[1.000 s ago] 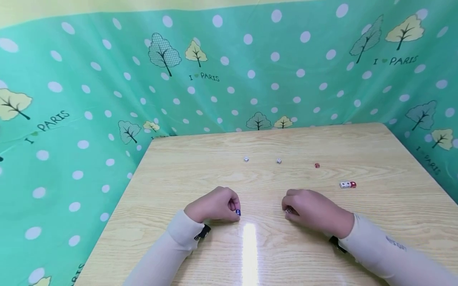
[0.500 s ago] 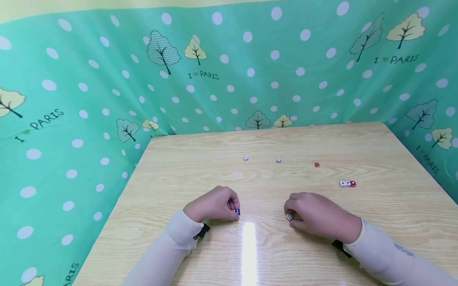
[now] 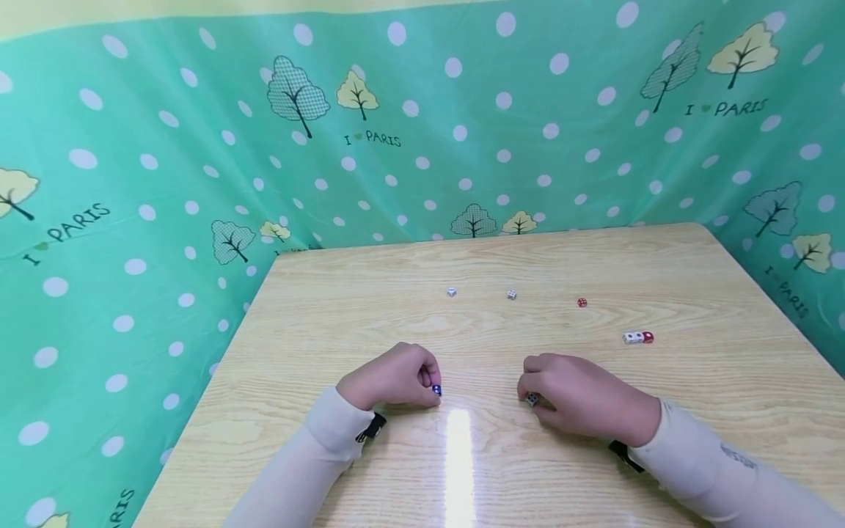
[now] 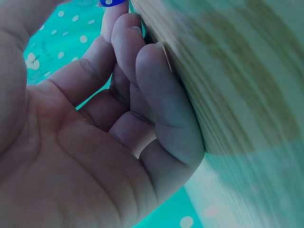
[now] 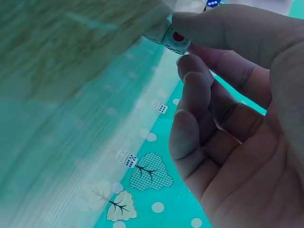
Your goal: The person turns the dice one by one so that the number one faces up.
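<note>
On the green cloth (image 3: 389, 99), from the left, we read "I PARIS" repeatedly. We see the left hand (image 3: 394, 378), fingers curled, pinching a blue die (image 3: 436, 390) at the tabletop (image 3: 317, 308); rightward, the right hand (image 3: 584, 396), fingers bent, pinches a white die (image 3: 532, 400).

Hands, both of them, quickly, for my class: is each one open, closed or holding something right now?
Left hand: closed, pinching a blue die.
Right hand: closed, pinching a white die.
</note>
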Tool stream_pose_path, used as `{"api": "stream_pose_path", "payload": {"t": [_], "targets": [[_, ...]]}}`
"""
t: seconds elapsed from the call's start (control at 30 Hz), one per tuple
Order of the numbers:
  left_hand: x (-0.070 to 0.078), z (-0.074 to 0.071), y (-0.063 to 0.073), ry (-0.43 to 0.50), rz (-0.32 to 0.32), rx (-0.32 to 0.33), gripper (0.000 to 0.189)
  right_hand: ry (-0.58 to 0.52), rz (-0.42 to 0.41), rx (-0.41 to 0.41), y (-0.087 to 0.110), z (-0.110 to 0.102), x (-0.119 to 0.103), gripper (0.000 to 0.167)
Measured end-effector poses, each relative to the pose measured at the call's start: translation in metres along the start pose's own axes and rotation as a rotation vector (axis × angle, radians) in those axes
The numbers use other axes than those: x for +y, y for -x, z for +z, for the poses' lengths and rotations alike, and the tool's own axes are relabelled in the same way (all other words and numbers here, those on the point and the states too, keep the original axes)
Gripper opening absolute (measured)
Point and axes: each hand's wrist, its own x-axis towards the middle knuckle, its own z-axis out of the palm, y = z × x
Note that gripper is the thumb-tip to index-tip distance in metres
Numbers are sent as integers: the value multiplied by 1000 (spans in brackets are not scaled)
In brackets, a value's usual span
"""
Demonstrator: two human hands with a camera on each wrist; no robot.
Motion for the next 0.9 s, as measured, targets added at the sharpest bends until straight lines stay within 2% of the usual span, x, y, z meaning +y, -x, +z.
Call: {"api": "stream_pose_path", "payload": {"t": [0.43, 0.63, 0.9], "targets": [[-1, -1, 0, 4, -2, -5, 14, 8, -2, 14, -2, 3, 0, 15], [0, -1, 0, 14, -4, -6, 14, -88, 20, -7, -1, -1, 2, 15], [1, -1, 1, 6, -5, -5, 13, -272, 97, -71, -2, 2, 11, 18]]}}
